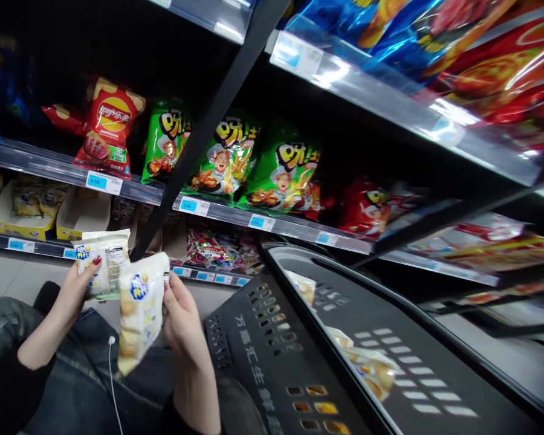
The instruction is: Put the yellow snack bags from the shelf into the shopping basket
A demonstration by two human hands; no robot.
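My left hand [76, 289] is closed on a small white snack packet [110, 266], its thumb lying across the printed face. In my right hand [181, 314], pinched at the edge, is a second snack packet [140, 308], white and yellow with a blue logo, tilted and overlapping the first one. The right fingertips are partly hidden behind this packet. Beside my right arm stands a dark grey shopping basket [249, 338]. Similar pale packets [374, 368] lie inside it, partly hidden by its wall.
Shelves ahead hold a red chip bag [111, 130] and several green snack bags [285, 175]. Yellow-white display boxes [22, 226] sit on the bottom shelf at left, one with packets inside. A slanting black post [208, 127] crosses the shelves. A white cable [113, 380] hangs over my lap.
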